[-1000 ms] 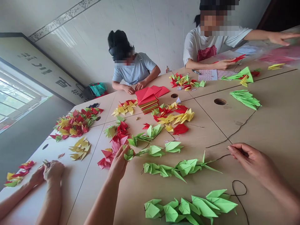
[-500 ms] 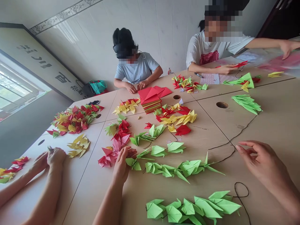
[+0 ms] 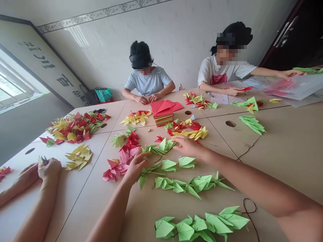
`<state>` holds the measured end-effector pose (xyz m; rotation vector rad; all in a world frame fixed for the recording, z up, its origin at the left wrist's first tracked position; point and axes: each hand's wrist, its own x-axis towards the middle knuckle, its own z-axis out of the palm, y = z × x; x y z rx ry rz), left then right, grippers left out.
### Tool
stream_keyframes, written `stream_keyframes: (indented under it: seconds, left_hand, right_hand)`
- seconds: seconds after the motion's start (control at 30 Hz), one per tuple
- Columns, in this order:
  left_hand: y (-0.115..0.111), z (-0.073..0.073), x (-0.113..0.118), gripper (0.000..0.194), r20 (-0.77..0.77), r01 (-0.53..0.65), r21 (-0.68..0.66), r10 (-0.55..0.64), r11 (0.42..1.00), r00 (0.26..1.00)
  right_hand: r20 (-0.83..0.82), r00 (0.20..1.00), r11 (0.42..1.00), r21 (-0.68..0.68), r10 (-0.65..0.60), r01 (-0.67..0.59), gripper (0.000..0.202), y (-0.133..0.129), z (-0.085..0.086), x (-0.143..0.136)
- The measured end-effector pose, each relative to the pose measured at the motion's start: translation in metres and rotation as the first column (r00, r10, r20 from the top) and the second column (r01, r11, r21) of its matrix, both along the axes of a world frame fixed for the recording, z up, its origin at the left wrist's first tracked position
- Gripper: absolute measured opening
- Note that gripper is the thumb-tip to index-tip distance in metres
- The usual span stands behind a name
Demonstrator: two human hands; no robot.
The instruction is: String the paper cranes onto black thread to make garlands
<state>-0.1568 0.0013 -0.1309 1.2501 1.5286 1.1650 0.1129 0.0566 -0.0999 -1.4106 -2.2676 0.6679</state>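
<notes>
My left hand (image 3: 138, 165) is over the left end of a green paper strand, its fingers apart and reaching toward the pink folded papers (image 3: 127, 158). My right hand (image 3: 188, 147) reaches across to the right end of another green folded strand (image 3: 160, 147), its fingers spread near the tips; nothing is seen held. Below lie a few loose green pieces (image 3: 169, 165), a longer green strand (image 3: 191, 185) and, nearest me, a thick green strand (image 3: 202, 226) with a black cord (image 3: 253, 220).
A stack of red and yellow paper (image 3: 163, 119) stands mid-table. A mixed pile (image 3: 75, 129) and yellow pieces (image 3: 79, 157) lie left, beside another person's hands (image 3: 49, 168). Two people sit opposite; one hand touches plastic bags (image 3: 297, 87).
My right hand has moved left and forward from the black cord to the upper green strand. My left hand has shifted slightly forward. The view has tilted up, and the person opposite right has lifted a plastic bag.
</notes>
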Motion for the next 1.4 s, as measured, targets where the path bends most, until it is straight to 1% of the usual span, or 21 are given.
stream_keyframes:
  seconds: [0.1, 0.2, 0.37, 0.57, 0.7, 0.8, 0.97, 1.1, 1.27, 1.4]
  left_hand:
    - [0.002, 0.002, -0.003, 0.035, 0.008, 0.081, -0.057, -0.081, 0.995, 0.997]
    - [-0.002, -0.001, -0.010, 0.044, 0.032, 0.104, -0.084, -0.102, 0.991, 0.994]
    - [-0.007, -0.003, -0.023, 0.050, 0.118, 0.077, -0.085, -0.067, 0.993, 0.991]
    - [-0.007, 0.002, -0.020, 0.050, 0.262, 0.050, -0.019, -0.043, 0.999, 0.964]
    - [-0.007, 0.002, -0.021, 0.047, 0.303, -0.002, 0.020, -0.005, 1.000, 0.953]
    - [-0.004, -0.001, -0.026, 0.043, 0.315, -0.034, 0.044, 0.019, 0.998, 0.949]
    - [-0.001, -0.008, -0.032, 0.039, 0.306, -0.080, 0.059, 0.058, 0.995, 0.950]
    - [-0.002, -0.010, -0.032, 0.035, 0.250, -0.104, 0.093, 0.078, 0.990, 0.965]
    - [-0.004, -0.002, -0.029, 0.030, 0.148, -0.100, 0.143, 0.078, 0.985, 0.986]
    - [-0.005, 0.004, -0.025, 0.029, 0.062, -0.078, 0.146, 0.070, 0.986, 0.996]
  right_hand:
    - [0.026, 0.999, 0.997, -0.078, 0.029, -0.027, 0.026, 0.023, -0.008, -0.019]
    - [0.036, 0.999, 0.988, -0.150, 0.036, -0.030, 0.029, 0.032, -0.012, -0.022]
    - [-0.002, 0.999, 0.974, -0.224, 0.046, -0.045, 0.030, 0.026, -0.018, -0.013]
    - [-0.066, 0.998, 0.970, -0.243, -0.003, -0.013, 0.030, 0.019, -0.023, -0.013]
    - [-0.118, 0.992, 0.967, -0.254, -0.036, 0.005, 0.029, 0.017, -0.019, -0.014]
    - [-0.151, 0.985, 0.963, -0.268, -0.078, 0.035, 0.028, 0.014, -0.012, -0.008]
    - [-0.176, 0.976, 0.945, -0.319, -0.131, 0.069, 0.025, 0.010, -0.005, 0.005]
    - [-0.186, 0.972, 0.944, -0.319, -0.145, 0.079, 0.021, 0.009, -0.005, 0.009]
    - [-0.183, 0.974, 0.958, -0.274, -0.132, 0.078, 0.021, 0.010, -0.008, 0.009]
    - [-0.137, 0.985, 0.974, -0.212, -0.104, 0.073, 0.018, 0.007, -0.010, 0.010]
